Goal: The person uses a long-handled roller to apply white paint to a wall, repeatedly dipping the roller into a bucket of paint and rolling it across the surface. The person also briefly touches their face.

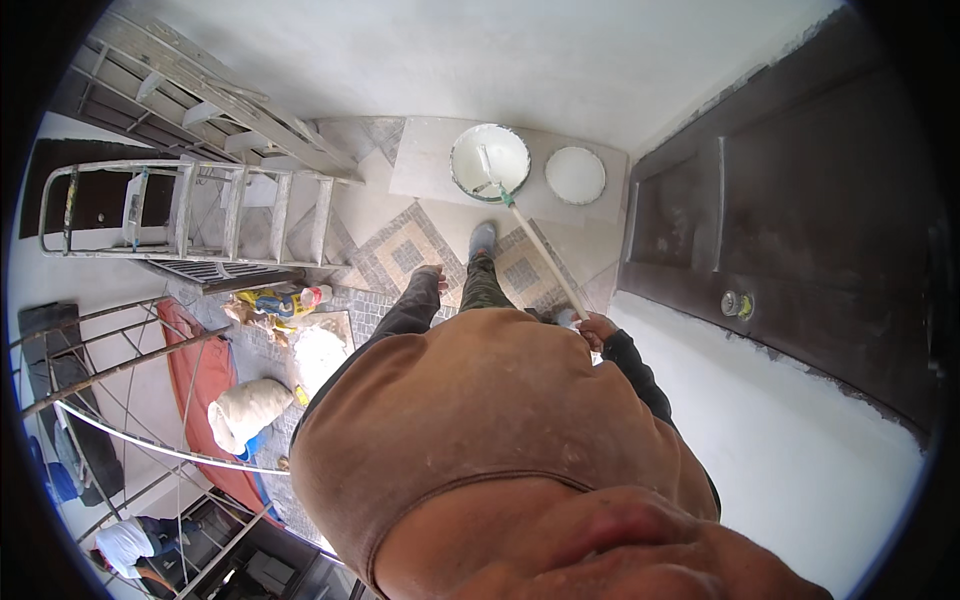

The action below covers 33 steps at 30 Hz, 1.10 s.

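My right hand (598,330) grips the lower part of a long pale pole (546,255) by my right side. At the pole's far end, past a green fitting, the paint roller frame and roller (484,160) lie inside a round bucket (457,154) of white paint. To the right of it stands a smaller round container (575,175), white on top. My left hand (442,282) hangs low beside my left leg, away from the pole. Only some of its fingers show past the dark sleeve, and I see nothing held in it.
A paint-spattered stepladder (232,214) stands at left, another ladder (217,97) behind it. Metal scaffolding (127,367) and a red sheet (195,375) lie farther left, where another person (127,546) bends. A dark panelled door (780,202) is at right. Cardboard (420,142) covers floor under the bucket.
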Tool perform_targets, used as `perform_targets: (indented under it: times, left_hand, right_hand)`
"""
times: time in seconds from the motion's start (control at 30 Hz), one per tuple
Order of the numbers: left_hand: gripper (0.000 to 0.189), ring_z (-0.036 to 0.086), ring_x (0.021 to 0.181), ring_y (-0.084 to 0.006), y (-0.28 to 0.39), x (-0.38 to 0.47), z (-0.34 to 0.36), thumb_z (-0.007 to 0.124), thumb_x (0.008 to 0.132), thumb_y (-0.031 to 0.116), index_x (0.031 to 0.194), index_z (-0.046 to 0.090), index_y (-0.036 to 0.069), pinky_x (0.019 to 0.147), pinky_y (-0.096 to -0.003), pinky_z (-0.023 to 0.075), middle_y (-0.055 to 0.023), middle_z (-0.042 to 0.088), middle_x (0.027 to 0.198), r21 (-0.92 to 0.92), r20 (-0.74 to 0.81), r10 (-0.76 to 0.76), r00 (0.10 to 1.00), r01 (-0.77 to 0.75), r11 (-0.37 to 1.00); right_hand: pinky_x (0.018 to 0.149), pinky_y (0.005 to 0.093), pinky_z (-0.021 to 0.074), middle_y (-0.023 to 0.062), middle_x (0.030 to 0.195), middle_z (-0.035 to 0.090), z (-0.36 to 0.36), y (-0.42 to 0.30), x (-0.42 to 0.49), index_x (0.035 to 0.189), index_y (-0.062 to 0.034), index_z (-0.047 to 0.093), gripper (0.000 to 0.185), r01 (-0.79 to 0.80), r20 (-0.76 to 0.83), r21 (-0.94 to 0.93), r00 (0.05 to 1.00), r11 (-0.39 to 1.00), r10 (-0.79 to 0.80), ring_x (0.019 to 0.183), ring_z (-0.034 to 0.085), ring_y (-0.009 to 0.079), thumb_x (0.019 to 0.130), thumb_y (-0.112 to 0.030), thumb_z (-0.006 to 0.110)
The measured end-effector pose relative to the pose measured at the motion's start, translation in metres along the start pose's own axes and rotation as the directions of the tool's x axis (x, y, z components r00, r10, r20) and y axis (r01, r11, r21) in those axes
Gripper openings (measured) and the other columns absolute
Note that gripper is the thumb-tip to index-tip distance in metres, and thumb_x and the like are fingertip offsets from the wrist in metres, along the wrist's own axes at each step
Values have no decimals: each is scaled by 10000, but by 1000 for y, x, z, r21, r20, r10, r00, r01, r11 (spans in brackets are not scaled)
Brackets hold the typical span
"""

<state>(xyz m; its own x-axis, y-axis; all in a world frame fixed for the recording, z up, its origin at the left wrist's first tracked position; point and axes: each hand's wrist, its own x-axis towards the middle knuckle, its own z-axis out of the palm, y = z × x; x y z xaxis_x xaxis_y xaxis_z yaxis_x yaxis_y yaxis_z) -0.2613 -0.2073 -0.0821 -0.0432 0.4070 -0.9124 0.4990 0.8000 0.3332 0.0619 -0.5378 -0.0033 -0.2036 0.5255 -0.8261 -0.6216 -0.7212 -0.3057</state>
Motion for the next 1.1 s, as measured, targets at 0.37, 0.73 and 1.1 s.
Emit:
perform_targets:
  times: [0.37, 0.73, 1.1]
  left_hand:
    - [504, 598, 963, -283, 7, -103, 147, 474, 913, 464, 1214, 478, 59, 722, -431, 485, -131, 594, 1123, 205, 223, 48, 974, -95, 974]
    - [510, 647, 700, -271, 167, -254, 252, 684, 811, 360, 1154, 456, 60, 555, -360, 562, -133, 614, 909, -138, 162, 724, 671, -711, 690]
    - [308, 651, 859, -331, 332, -437, 342, 566, 888, 181, 1177, 508, 91, 753, -465, 559, -97, 621, 939, -639, 712, 696, -90, -493, 590]
  right_hand:
    - [304, 220, 272, -46, 507, 372, -53, 64, -61, 864, -109, 498, 127, 208, 101, -76, 975, 975, -200, 360, 354, 51, 755, -120, 563]
    - [757, 339, 475, 84, 936, 632, -20, 31, -137, 1171, -93, 532, 401, 422, -115, -759, 663, 496, -739, 843, 612, 208, 800, -228, 606]
    - [617, 313, 496, 151, 989, 613, -5, -64, -211, 1324, -80, 397, 533, 737, -323, -576, 191, 353, -927, 699, 610, 168, 831, -192, 565]
